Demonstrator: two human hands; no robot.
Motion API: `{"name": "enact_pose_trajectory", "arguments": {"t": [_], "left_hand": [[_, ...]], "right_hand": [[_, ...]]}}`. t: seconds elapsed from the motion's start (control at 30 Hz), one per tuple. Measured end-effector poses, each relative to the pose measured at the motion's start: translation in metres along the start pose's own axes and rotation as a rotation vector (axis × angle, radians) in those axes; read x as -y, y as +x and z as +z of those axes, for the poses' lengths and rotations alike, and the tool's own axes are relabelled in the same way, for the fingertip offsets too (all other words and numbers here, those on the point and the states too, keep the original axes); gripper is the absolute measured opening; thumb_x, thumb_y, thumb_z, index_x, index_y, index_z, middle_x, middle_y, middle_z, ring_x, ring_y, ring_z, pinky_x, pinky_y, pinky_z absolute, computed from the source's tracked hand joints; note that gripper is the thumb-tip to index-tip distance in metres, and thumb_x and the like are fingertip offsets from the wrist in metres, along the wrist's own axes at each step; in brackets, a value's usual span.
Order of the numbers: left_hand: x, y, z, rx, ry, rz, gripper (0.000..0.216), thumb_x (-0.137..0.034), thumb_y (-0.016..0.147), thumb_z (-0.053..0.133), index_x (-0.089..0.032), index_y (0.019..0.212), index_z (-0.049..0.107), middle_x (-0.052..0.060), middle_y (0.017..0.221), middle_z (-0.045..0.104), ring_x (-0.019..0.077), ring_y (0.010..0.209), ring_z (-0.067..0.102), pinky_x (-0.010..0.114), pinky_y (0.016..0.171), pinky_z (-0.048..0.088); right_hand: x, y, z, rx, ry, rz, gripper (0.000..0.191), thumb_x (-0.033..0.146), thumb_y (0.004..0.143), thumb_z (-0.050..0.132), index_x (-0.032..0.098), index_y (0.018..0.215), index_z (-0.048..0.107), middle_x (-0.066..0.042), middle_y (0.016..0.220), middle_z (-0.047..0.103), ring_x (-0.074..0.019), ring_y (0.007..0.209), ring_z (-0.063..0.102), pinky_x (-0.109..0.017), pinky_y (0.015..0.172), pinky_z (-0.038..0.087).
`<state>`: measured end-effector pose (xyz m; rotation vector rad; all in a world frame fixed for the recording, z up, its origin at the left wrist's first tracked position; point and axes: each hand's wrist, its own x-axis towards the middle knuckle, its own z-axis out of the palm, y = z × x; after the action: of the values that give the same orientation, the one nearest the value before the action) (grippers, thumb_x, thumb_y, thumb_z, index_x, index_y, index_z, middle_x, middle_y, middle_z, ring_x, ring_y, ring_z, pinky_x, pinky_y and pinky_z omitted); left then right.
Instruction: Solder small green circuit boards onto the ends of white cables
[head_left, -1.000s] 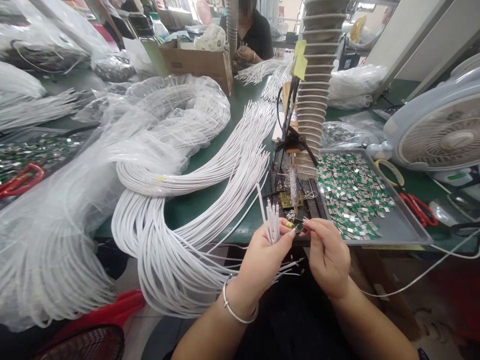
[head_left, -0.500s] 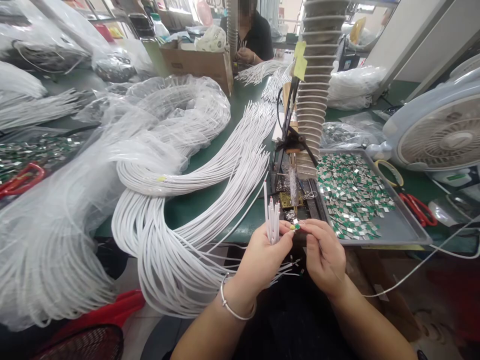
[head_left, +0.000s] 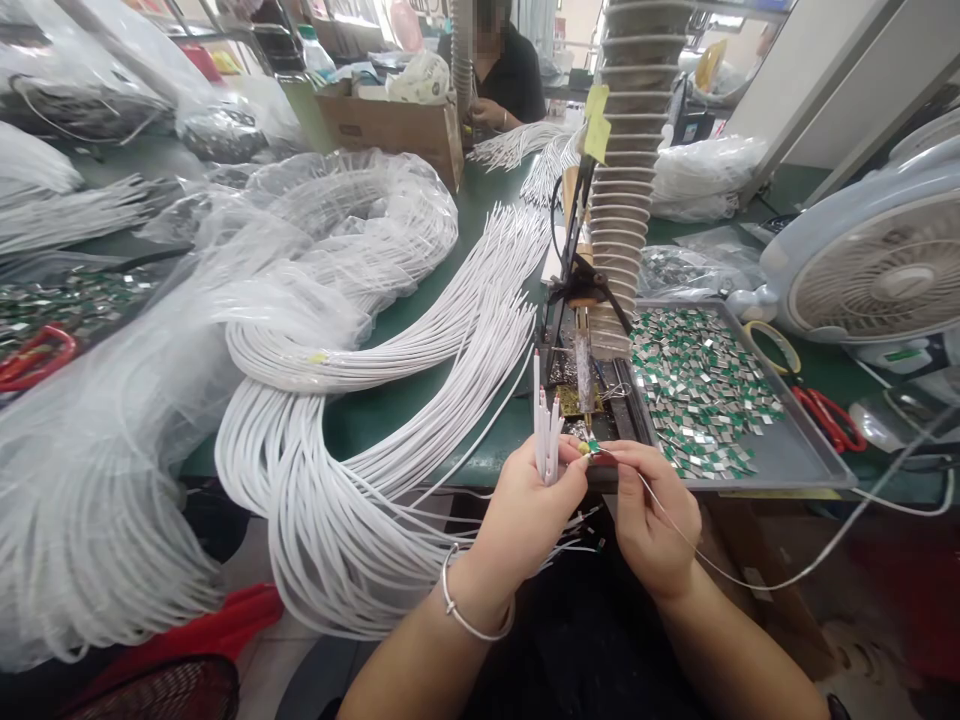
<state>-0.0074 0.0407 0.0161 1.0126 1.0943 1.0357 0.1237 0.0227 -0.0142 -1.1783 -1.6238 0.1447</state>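
**Hands crept up to the iron**

Since half a second ago both hands have lifted a touch, and the little green board [head_left: 592,447] now sits just under the tip of the soldering iron [head_left: 583,372] at the bench [head_left: 390,400] edge. The thin wire [head_left: 750,580] has swung in too and now runs right up to the fingertips.

The left hand [head_left: 525,505] is closed around a fistful of white cable ends [head_left: 545,430] standing upright. The right hand [head_left: 649,510] is pinched narrow on the thin wire. The board sits where both sets of fingertips meet, and I honestly can't tell which hand carries it.

My take is that this calls for bracing the wrists, keeping the board flat and still, and keeping skin off that hot tip.

The cables are smooth, round and rubbery-looking, and the main cable bundle [head_left: 360,480] sweeps in soft curves. The tray [head_left: 795,465] is flat grey metal, heaped with tiny shiny green-and-silver rectangles.
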Motion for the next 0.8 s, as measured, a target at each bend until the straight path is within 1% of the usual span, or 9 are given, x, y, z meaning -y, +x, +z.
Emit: {"name": "enact_pose_trajectory", "arguments": {"t": [0.13,0.33,0.8], "left_hand": [[-0.002,0.000,0.000,-0.010,-0.004,0.008,0.009,-0.019,0.076,0.059,-0.017,0.067,0.055,0.003,0.084,0.062,0.0157,0.081,0.057,0.028,0.078,0.044],[-0.003,0.001,0.000,-0.027,-0.008,0.018,0.010,-0.022,0.077,0.059,-0.017,0.069,0.055,0.003,0.088,0.061,0.0153,0.081,0.057,0.027,0.075,0.045],[-0.010,0.000,0.000,-0.050,-0.011,0.076,0.010,-0.019,0.079,0.058,-0.017,0.069,0.054,0.002,0.089,0.060,0.0129,0.082,0.057,0.024,0.077,0.044]], "right_hand": [[-0.001,0.001,0.001,-0.006,0.004,-0.016,0.017,0.011,0.086,0.046,0.020,0.093,0.059,-0.006,0.088,0.070,-0.0170,0.081,0.068,-0.032,0.071,0.058],[0.001,0.004,0.003,-0.021,0.010,-0.057,0.018,0.010,0.085,0.047,0.019,0.094,0.059,-0.007,0.090,0.069,-0.0177,0.083,0.068,-0.033,0.071,0.058],[0.008,0.013,0.005,-0.029,0.019,-0.119,0.021,0.005,0.084,0.047,0.019,0.095,0.058,-0.008,0.091,0.068,-0.0167,0.087,0.066,-0.032,0.073,0.057]]}}
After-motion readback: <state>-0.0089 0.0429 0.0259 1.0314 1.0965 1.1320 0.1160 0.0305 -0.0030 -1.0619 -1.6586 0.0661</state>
